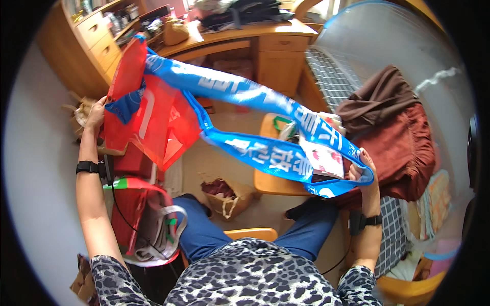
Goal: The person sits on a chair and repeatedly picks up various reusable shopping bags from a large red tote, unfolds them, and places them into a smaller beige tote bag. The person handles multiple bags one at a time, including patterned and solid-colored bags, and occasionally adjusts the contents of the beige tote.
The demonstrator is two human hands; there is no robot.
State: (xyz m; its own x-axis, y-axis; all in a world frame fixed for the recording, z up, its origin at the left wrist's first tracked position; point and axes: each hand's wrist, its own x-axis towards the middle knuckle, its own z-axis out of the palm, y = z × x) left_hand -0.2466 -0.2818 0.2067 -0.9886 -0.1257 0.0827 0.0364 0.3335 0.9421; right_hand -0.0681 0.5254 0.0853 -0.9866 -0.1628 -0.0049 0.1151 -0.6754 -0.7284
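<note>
A red plastic-looking bag (174, 114) hangs stretched out in front of me. Its wide blue strap (245, 90), printed with white writing, runs across to the right in a long loop. My left hand (96, 113) grips the bag's red edge at the left, close to a small blue flap (126, 105). Over on the right, my right hand (363, 166) is closed around the end of the blue strap loop. The loop passes above a wooden chair seat (279, 179), where a white card-like item with red prints (327, 160) lies partly behind the strap.
Dark red and brown cloth (402, 141) is heaped on the right, beside a checked mattress (333, 76). A paper bag (229, 202) stands on the floor between my feet. Reusable bags (153, 225) sit by my left leg. A wooden desk (283, 28) spans the back.
</note>
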